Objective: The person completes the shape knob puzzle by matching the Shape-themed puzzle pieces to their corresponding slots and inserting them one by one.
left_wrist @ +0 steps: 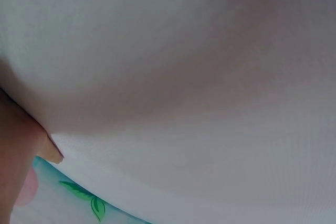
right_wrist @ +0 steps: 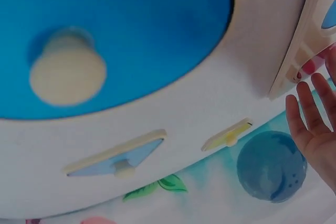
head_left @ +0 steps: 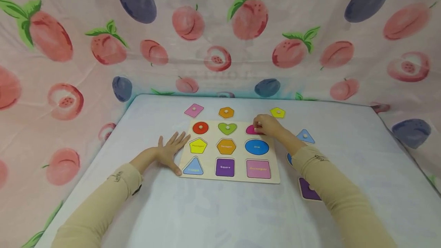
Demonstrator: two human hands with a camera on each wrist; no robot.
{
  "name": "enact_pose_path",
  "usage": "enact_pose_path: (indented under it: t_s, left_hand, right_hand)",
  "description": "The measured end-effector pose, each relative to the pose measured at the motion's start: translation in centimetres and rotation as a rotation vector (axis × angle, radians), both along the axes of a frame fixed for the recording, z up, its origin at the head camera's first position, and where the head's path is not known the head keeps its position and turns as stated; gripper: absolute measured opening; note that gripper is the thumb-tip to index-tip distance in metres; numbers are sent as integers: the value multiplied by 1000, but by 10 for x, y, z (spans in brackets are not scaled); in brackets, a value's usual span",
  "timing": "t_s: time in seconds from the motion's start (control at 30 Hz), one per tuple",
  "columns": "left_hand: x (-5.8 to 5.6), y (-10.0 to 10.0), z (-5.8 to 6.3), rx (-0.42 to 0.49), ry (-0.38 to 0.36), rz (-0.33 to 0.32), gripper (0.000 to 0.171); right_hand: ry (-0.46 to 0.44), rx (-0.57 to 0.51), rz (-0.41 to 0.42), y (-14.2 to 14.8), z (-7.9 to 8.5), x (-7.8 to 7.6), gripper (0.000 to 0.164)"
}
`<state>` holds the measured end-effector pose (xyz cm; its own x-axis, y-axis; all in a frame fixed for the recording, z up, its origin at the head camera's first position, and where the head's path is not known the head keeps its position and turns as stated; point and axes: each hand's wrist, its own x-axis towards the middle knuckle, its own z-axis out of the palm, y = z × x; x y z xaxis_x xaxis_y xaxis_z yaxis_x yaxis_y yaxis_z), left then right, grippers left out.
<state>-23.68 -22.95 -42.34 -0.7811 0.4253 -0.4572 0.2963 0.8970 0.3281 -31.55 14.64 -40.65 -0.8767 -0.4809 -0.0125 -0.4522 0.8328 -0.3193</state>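
The right hand (head_left: 267, 124) sits over the board's (head_left: 230, 150) top-right slot, fingers curled round the pink piece (head_left: 251, 129), which lies directly under them, at or in that slot; whether it is fully seated cannot be told. The left hand (head_left: 171, 148) lies flat on the surface (head_left: 220, 209), fingers spread, touching the board's left edge. The right hand is the nearer to the pink piece. 3 loose pieces lie beyond the board: pink square (head_left: 194, 110), orange hexagon (head_left: 226, 112), yellow pentagon (head_left: 277, 112).

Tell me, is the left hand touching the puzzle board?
Touching. In the head view the left hand lies flat on the table, its fingertips against the left edge of the puzzle board.
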Motion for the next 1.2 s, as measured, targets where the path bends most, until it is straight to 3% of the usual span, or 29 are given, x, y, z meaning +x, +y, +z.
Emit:
enact_pose_path:
  t_s: [0.27,0.73,1.2]
  left_hand:
    - [-1,3,2,8,1,2,131]
    - [0,2,-2,13,5,-4,131]
    - [1,1,0,5,-2,3,131]
  right_hand:
    - [-40,9,-53,0,4,0,7]
    - [-82,-1,-65,1,5,4,7]
    - [-67,-9,72,9,9,-1,8]
